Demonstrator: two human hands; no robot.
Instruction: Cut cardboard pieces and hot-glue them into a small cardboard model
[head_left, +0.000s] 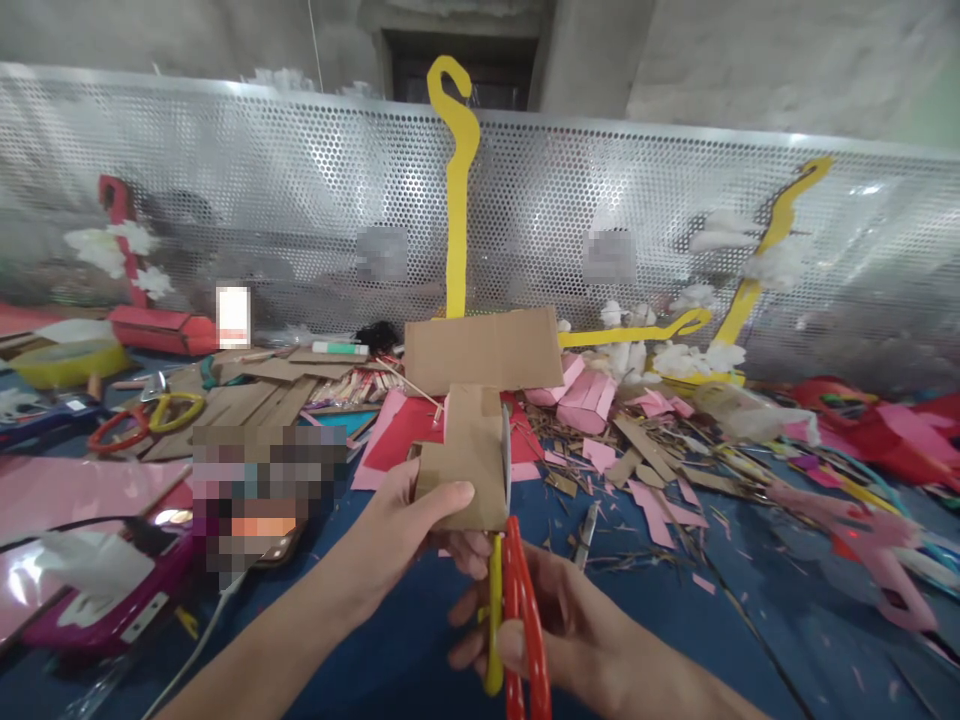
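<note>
Between the thumb and fingers of my left hand, a small piece of brown cardboard is held up above the table. A pair of scissors with red and yellow handles is gripped in my right hand. The scissors point away from me, and a blade shows along the cardboard's right edge. Just beyond stands a tall yellow hooked strip, its lower end hidden behind a wide cardboard piece. Red and pink paper lies beneath the held cardboard.
A box cutter lies right of my hands, near pink and brown scraps. At far right rests a pink glue gun. More scissors and a purple device are on the left. A perforated metal panel backs the table.
</note>
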